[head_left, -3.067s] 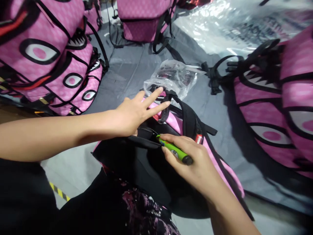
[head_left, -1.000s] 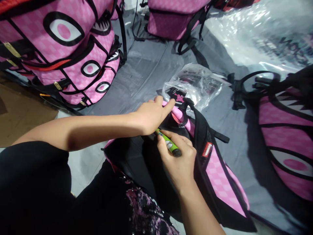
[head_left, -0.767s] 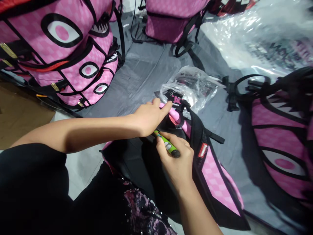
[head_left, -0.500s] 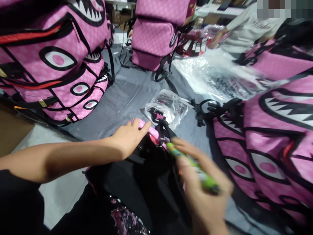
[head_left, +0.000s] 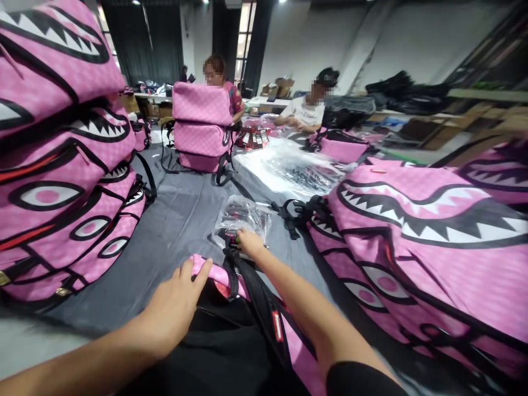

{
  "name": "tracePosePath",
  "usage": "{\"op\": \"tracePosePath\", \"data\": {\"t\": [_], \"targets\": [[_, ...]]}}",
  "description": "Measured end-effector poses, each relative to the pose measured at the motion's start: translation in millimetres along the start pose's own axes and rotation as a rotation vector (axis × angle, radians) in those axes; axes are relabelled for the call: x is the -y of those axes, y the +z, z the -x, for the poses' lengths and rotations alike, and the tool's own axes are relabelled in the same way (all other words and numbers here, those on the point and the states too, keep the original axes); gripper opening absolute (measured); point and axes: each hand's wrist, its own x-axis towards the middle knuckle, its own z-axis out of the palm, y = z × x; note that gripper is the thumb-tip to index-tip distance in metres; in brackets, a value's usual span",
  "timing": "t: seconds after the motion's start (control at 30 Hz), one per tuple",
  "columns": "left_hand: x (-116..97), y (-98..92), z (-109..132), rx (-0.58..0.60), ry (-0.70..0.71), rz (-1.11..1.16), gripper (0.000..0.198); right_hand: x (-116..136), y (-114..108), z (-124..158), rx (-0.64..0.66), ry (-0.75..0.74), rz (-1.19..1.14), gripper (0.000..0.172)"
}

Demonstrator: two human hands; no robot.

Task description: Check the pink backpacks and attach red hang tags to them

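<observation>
In front of me lies a pink backpack (head_left: 303,352) with a black strap (head_left: 256,294), its black side toward me. My left hand (head_left: 175,302) is closed over the bag's pink padded top edge, index finger stretched along it. My right hand (head_left: 251,243) reaches past the backpack to a clear plastic bag (head_left: 243,214) with dark and pink pieces inside. Its fingers are pinched at the near edge of that plastic bag. A small bit of green shows at the fingertips; what they hold is mostly hidden.
Stacked pink shark-mouth backpacks (head_left: 61,181) rise at the left, more backpacks (head_left: 433,231) at the right. Another pink backpack (head_left: 202,132) stands further back on the grey-covered table (head_left: 173,220). Clear plastic sheets (head_left: 289,170) lie behind. Two people (head_left: 307,107) work across the table.
My right hand has moved forward and left from the near side of the backpack to the plastic bag. The green pen-like tool it held is now mostly out of sight. The view has tilted up.
</observation>
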Motion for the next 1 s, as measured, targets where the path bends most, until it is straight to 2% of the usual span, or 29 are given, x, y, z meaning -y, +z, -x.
{"op": "tracePosePath", "data": {"t": [0.17,0.27,0.4,0.53,0.63,0.73,0.87,0.97,1.0], "targets": [[0.9,1.8,-9.5,-0.018,0.0,-0.01,0.09,-11.8,2.5,-3.6,0.013,0.045,0.008,0.032],[1.0,2.5,-9.6,-0.034,0.012,-0.001,0.089,-14.0,-2.0,0.7,-0.005,0.044,-0.014,0.027],[1.7,0.0,-7.9,-0.047,0.037,0.021,0.088,-17.4,-9.5,15.9,-0.065,0.043,-0.078,0.025],[2.6,0.1,-11.9,-0.095,0.058,0.021,0.086,-26.9,-11.5,33.0,-0.133,0.045,-0.164,0.032],[1.9,2.3,-13.7,-0.111,0.092,0.025,0.086,-28.9,-14.9,47.2,-0.19,0.09,-0.247,0.031],[3.0,5.4,-10.2,-0.107,0.098,0.012,0.084,-20.8,-28.7,64.8,-0.273,0.146,-0.334,0.02],[16.5,9.3,-14.8,-0.115,0.055,-0.062,0.079,-4.3,-62.6,88.6,-0.417,0.144,-0.437,0.012],[17.8,7.4,-16.9,-0.121,0.085,-0.065,0.077,18.0,-83.5,130.0,-0.487,0.094,-0.611,0.019],[15.3,6.0,-15.3,-0.12,0.102,-0.046,0.077,26.5,-87.0,148.3,-0.49,0.067,-0.764,0.021]]}}
